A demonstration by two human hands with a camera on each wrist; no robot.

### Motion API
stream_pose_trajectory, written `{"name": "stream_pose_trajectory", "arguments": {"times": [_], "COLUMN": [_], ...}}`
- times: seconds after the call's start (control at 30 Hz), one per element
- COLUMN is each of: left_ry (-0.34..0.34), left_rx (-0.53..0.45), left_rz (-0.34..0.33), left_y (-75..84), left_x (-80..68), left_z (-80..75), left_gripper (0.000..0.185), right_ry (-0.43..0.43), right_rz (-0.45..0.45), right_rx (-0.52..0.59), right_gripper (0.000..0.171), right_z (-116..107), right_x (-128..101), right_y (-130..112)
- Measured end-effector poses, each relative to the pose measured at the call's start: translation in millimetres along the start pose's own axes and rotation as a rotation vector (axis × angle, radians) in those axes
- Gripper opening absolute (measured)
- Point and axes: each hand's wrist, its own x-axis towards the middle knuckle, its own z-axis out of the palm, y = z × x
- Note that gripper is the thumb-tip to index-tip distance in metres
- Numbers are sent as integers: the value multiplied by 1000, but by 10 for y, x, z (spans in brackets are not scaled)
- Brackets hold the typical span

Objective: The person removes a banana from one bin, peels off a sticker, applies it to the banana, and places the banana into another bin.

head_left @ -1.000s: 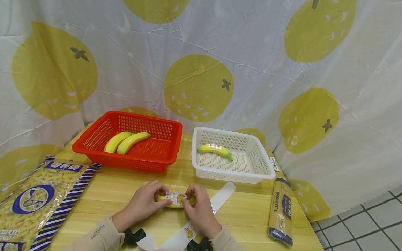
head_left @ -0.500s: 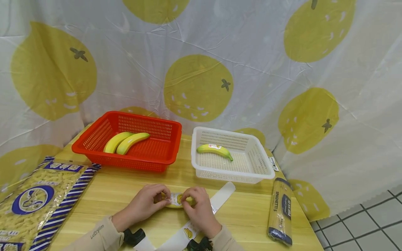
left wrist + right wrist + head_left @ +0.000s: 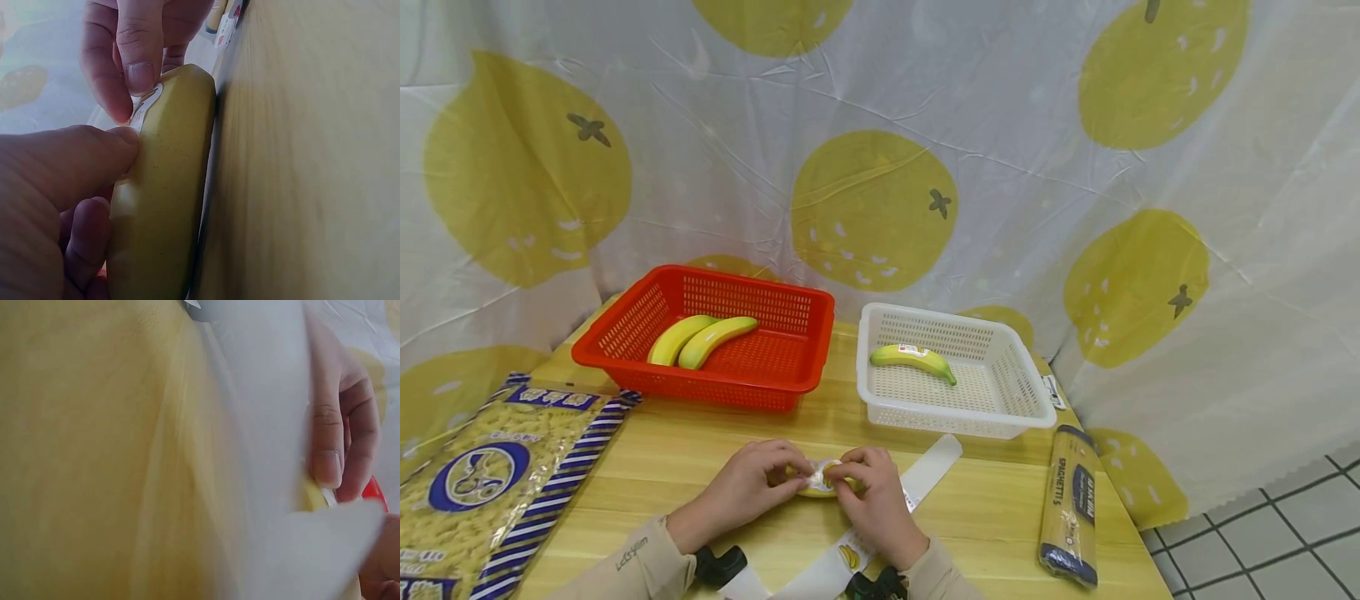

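Worktop point(image 3: 1000, 517) of pale wood carries a big pasta bag point(image 3: 482, 479) at the left, a red basket point(image 3: 808, 333) with two bananas, and a white basket point(image 3: 1030, 400) with one. A spaghetti pack point(image 3: 1070, 504) lies at the right. Near the front edge, the left hand point(image 3: 748, 483) curls round a banana point(image 3: 165, 206) lying on the wood. The right hand point(image 3: 872, 492) seems to pinch a small sticker point(image 3: 145, 104) on it.
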Motion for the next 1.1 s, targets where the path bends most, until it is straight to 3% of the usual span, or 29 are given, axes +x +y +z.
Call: {"name": "stream_pose_trajectory", "arguments": {"times": [1.1], "left_ry": [-10], "left_rx": [63], "left_rz": [-98], "left_y": [59], "left_x": [15], "left_z": [-8], "left_gripper": [19], "right_ry": [-47], "right_rz": [55], "right_rx": [-31], "right_gripper": [16], "right_z": [7], "right_x": [-18], "right_y": [-46]}}
